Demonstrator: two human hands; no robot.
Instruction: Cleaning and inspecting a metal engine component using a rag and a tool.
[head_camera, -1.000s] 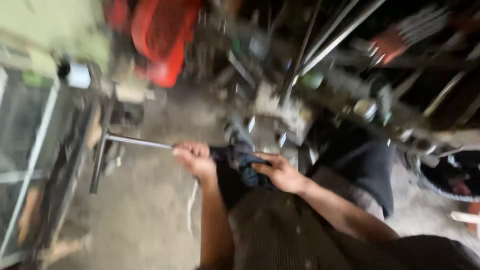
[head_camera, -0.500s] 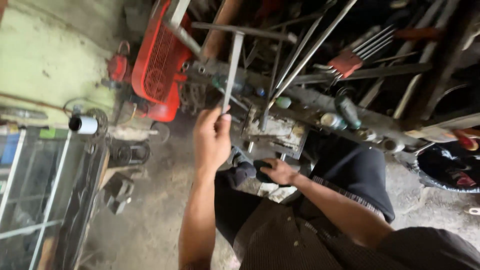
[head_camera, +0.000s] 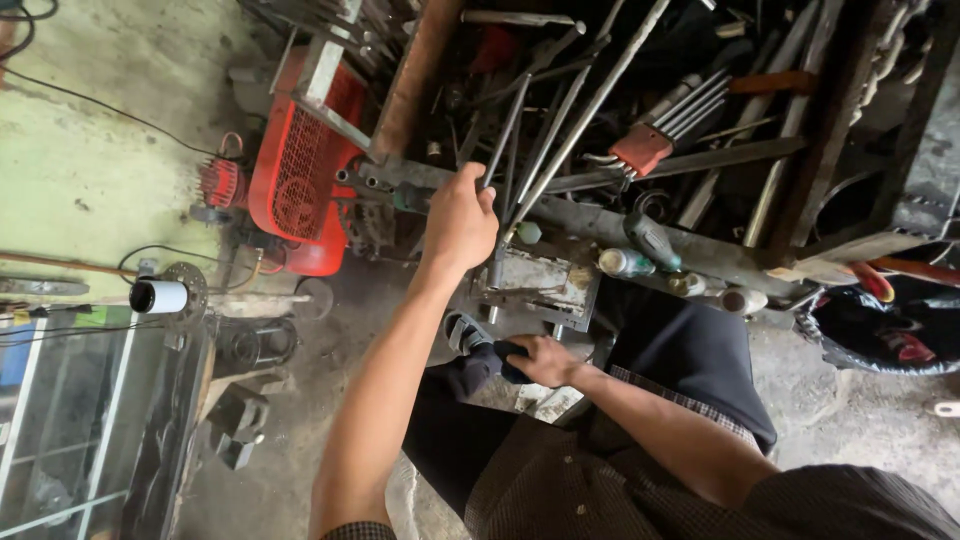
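Note:
My left hand (head_camera: 460, 218) is raised and closed around a long thin metal rod (head_camera: 507, 130) that leans up among other rods in a cluttered rack. My right hand (head_camera: 545, 360) is lower, near my lap, gripping the dark blue handle of a power tool (head_camera: 478, 350) that rests by a small metal bench piece (head_camera: 535, 285). My forearms cross the middle of the view, and my dark trousers and checked cloth fill the bottom.
A red compressor-like machine (head_camera: 300, 170) stands at left on the dirty concrete floor. A red holder of hex keys (head_camera: 645, 145), a screwdriver (head_camera: 650, 240) and small bottles (head_camera: 625, 263) lie on the rack ledge. A glass cabinet (head_camera: 70, 420) is at lower left, a black tyre-like tub (head_camera: 880, 335) at right.
My left hand swung the metal rod from a low, sideways position up to the rack and now holds it among the leaning rods. My right hand stayed on the power tool.

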